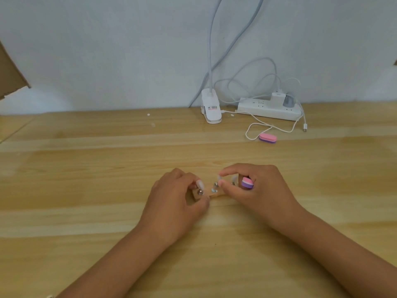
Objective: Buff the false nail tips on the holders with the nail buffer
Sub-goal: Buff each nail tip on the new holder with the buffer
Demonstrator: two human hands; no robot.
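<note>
Pinching of middle nail tip [219, 178] is done by right hand [257, 190], thumb and forefinger closed on it. Buffer [246, 183] is kept tucked under curled remaining fingers of same hand, just right of tip. Holder block [211, 194] is gripped at left end by left hand [176, 196]. Block's long axis is laid left-to-right between hands on table [86, 179]. Right hand is judged nearer for stroke. Second buffer [267, 138] is seen well behind.

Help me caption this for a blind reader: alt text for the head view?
Two hands work a wooden holder on a wooden table: the left hand grips its end, the right hand pinches a false nail tip while holding a pink-purple nail buffer.
</note>
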